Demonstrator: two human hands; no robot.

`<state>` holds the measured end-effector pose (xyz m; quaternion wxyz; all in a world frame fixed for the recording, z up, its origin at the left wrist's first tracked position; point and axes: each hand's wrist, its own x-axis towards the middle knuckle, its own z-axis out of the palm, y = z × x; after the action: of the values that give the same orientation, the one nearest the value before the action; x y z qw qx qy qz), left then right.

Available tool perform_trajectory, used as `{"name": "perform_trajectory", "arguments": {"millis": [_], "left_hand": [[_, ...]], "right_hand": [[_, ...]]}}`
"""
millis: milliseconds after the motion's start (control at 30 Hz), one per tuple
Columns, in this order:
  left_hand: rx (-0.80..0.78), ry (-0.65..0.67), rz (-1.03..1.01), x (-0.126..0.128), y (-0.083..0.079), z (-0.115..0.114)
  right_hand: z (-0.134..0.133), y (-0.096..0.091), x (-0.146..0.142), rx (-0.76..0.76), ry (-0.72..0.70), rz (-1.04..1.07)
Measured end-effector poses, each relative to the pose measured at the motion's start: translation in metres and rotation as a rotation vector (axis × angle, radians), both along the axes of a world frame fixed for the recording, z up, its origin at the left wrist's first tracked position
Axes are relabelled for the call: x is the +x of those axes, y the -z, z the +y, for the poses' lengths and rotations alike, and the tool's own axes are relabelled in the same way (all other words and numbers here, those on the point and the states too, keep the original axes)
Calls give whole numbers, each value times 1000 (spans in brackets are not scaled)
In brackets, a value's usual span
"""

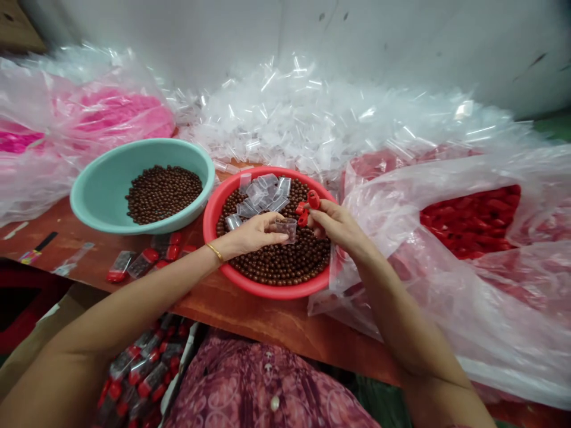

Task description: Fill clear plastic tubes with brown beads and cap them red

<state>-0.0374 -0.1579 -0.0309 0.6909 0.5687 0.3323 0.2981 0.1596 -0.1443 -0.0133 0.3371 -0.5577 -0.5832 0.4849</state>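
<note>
My left hand (254,233) pinches a small clear plastic tube (286,229) by its side, above a red plastic basin (272,290). The basin holds a layer of round brown beads (285,261), with several loose clear tubes (263,196) lying on them at the back. My right hand (336,226) grips a red plastic cap (308,208) with its fingertips, close to the tube's open end. The cap and tube are apart, and a small red piece shows at the cap's lower side.
A teal basin (89,202) of brown beads stands left on the wooden table (214,303). Capped bead-filled tubes (143,263) lie near the table's front edge, with more (143,368) below it. Plastic bags of pink pieces (120,113) and red caps (468,220) flank a heap of clear tubes (312,125).
</note>
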Motion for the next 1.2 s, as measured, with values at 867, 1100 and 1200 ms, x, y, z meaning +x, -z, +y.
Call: {"name": "perform_trajectory", "arguments": {"millis": [867,1100,1200], "left_hand": [[246,-132,98,3,0,-4],[185,-117,59,6,0,-7],[176,-116,64,5,-1,-9]], "right_hand": [[-18,16,-5,208,16,53],[-26,11,-9,628,-76,-253],[-28,12,-10,709,-86,-316]]}}
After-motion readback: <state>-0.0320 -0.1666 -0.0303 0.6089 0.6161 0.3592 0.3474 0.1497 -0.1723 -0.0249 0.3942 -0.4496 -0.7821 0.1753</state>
